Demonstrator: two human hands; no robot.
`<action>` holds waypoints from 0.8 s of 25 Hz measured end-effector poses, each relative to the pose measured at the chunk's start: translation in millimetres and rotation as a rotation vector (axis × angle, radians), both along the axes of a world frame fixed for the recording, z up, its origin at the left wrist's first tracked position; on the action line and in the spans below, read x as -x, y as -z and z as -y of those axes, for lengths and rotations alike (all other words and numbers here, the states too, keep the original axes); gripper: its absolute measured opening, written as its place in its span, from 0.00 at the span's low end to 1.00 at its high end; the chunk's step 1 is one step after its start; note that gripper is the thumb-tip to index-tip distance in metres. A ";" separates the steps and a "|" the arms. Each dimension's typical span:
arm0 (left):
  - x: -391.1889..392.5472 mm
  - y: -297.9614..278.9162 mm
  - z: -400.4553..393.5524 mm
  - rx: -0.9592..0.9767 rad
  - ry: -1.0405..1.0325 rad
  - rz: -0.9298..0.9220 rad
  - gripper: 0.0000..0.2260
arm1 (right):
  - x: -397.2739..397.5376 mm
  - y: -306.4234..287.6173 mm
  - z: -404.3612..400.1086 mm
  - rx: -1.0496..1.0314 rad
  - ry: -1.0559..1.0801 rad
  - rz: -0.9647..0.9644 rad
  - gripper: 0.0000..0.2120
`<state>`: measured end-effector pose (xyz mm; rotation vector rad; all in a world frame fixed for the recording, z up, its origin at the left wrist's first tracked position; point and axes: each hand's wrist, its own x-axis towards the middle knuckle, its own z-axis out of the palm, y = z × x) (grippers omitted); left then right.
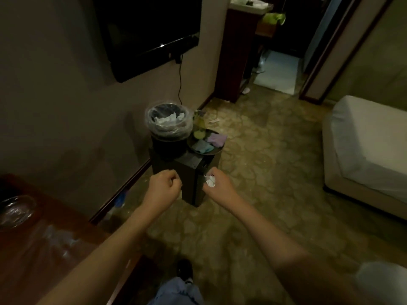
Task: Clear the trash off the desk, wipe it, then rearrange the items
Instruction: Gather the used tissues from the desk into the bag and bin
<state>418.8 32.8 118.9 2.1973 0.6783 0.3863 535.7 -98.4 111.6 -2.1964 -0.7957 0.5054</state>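
Observation:
My right hand [217, 182] grips a crumpled white tissue [209, 181] in front of a dark box-shaped stand [191, 170]. My left hand [164, 186] is curled into a fist beside it; nothing shows in it. A black trash bin [167, 128] with a clear liner stands on the stand, with white paper inside. Next to it a dark round tray [206, 142] holds a purple cloth [216, 138], a blue cloth [203, 147] and a green item. The wooden desk [44, 238] is at the lower left, with a glass ashtray [15, 211] on it.
A wall-mounted TV [149, 29] hangs above the bin, its cable running down. A white bed [370, 150] is at the right. A dark cabinet [237, 51] and a doorway lie ahead. Patterned carpet covers the floor; small litter lies by the wall.

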 end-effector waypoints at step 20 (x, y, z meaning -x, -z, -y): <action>-291.2 25.7 -198.0 0.088 -0.286 -0.132 0.05 | -328.2 43.4 -206.0 0.034 -0.162 -0.084 0.06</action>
